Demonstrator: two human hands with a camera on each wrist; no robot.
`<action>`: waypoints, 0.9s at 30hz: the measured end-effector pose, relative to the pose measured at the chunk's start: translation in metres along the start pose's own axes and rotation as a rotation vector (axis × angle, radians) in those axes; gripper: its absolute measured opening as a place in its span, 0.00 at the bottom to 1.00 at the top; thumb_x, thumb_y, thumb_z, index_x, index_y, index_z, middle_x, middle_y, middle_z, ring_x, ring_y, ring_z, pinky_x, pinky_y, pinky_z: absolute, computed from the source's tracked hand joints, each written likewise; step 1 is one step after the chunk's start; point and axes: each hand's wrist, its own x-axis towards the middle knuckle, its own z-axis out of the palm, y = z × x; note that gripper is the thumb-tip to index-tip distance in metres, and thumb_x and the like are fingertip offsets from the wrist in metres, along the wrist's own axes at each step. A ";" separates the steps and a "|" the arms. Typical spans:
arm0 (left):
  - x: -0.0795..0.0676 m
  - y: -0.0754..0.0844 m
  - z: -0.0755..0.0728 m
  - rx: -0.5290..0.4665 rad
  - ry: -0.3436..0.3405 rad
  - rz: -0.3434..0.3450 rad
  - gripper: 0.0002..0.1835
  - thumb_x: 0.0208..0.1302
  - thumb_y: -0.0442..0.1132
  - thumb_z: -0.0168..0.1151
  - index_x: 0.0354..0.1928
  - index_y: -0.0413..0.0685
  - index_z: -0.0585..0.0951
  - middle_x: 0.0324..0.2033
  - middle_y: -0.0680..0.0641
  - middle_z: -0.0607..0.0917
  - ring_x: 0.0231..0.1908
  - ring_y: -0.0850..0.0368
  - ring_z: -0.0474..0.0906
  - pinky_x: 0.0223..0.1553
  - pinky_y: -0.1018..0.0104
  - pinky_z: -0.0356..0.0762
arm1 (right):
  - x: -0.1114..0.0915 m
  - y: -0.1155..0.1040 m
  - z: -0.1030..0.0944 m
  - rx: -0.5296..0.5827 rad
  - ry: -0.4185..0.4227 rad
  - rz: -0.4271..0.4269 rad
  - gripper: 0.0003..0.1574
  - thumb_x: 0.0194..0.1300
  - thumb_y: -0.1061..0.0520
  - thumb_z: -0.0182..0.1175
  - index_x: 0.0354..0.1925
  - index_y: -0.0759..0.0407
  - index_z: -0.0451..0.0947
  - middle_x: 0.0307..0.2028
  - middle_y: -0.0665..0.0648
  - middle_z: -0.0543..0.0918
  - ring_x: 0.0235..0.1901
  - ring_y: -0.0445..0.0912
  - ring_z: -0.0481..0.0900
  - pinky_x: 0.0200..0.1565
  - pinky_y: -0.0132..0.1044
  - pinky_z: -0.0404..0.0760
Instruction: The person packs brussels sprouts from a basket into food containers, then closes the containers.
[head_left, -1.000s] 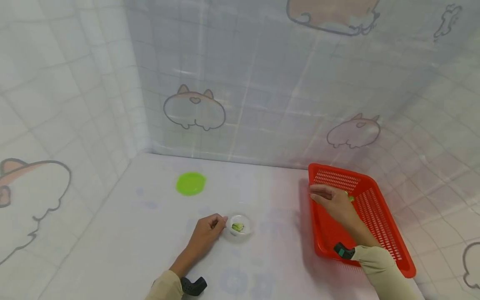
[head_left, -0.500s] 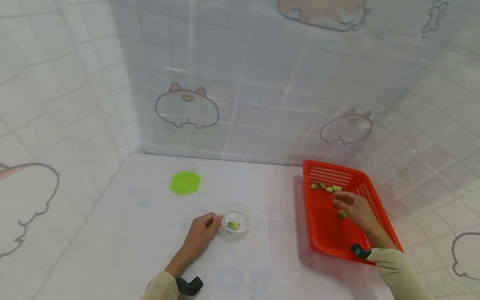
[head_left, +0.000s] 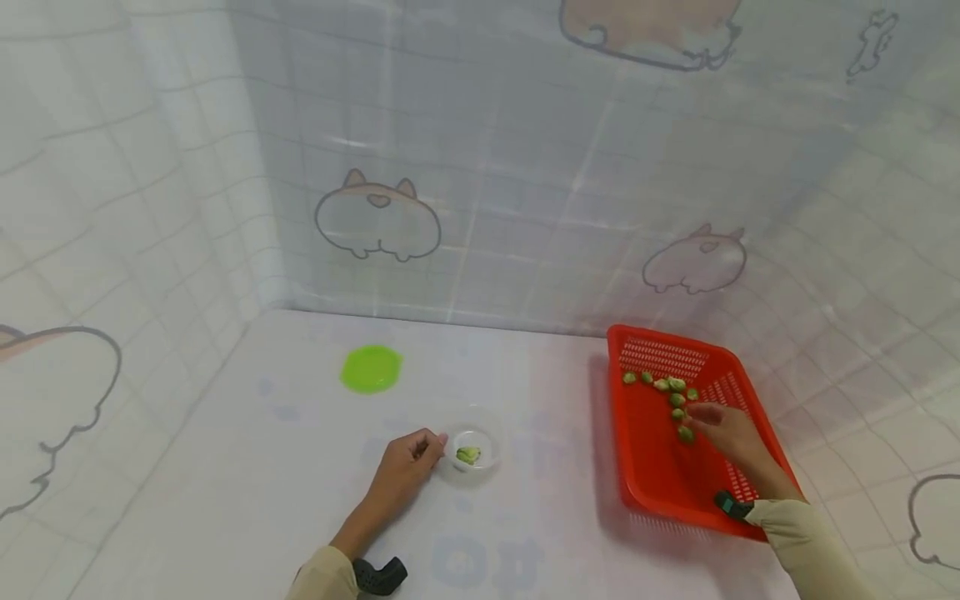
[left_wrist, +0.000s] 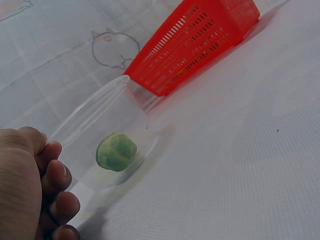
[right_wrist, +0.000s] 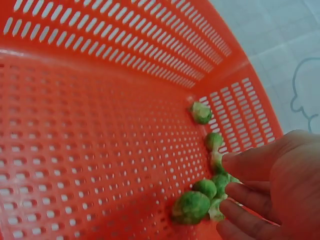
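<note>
My left hand [head_left: 407,468] pinches the rim of a clear plastic tub [left_wrist: 127,111] between thumb and fingers; the tub rests on the table. Inside it lies a green Brussels sprout [left_wrist: 116,152]. Over the inside of a red plastic basket [head_left: 652,471], my right hand [head_left: 727,432] reaches down with its fingers apart. Several Brussels sprouts [right_wrist: 191,207] lie along the basket's far side, right by the fingertips. In the right wrist view the thumb and fingers extend toward the sprouts, partly covering some, and no sprout shows in their grasp.
A bright green round lid [head_left: 372,369] lies flat on the white table [head_left: 247,467], behind the tub. Sheets with cartoon animal drawings [head_left: 378,218] hang behind and on both sides. The basket stands at the right, close to the back sheet.
My right hand has moved from the basket's left rim to over the sprouts at its right side, uncovering several of them. My left hand stays at the tub.
</note>
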 end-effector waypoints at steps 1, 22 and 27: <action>0.000 0.000 0.000 0.001 -0.002 0.001 0.24 0.69 0.63 0.58 0.28 0.51 0.81 0.22 0.53 0.77 0.26 0.57 0.72 0.27 0.68 0.69 | 0.000 0.002 -0.001 -0.014 -0.007 -0.003 0.31 0.73 0.47 0.61 0.60 0.70 0.75 0.57 0.73 0.79 0.52 0.64 0.78 0.47 0.53 0.81; -0.003 0.002 -0.001 0.012 -0.001 0.007 0.24 0.69 0.64 0.58 0.28 0.52 0.81 0.22 0.54 0.77 0.25 0.58 0.71 0.26 0.68 0.68 | 0.014 0.022 0.004 -0.068 -0.090 -0.034 0.26 0.67 0.51 0.67 0.54 0.70 0.80 0.48 0.68 0.85 0.41 0.52 0.80 0.38 0.41 0.78; -0.003 0.002 -0.002 0.013 -0.004 -0.001 0.25 0.69 0.65 0.57 0.28 0.52 0.81 0.22 0.54 0.77 0.26 0.58 0.71 0.26 0.68 0.68 | 0.015 0.024 0.007 -0.064 -0.086 -0.039 0.23 0.66 0.52 0.68 0.53 0.67 0.82 0.45 0.64 0.86 0.39 0.49 0.79 0.37 0.39 0.77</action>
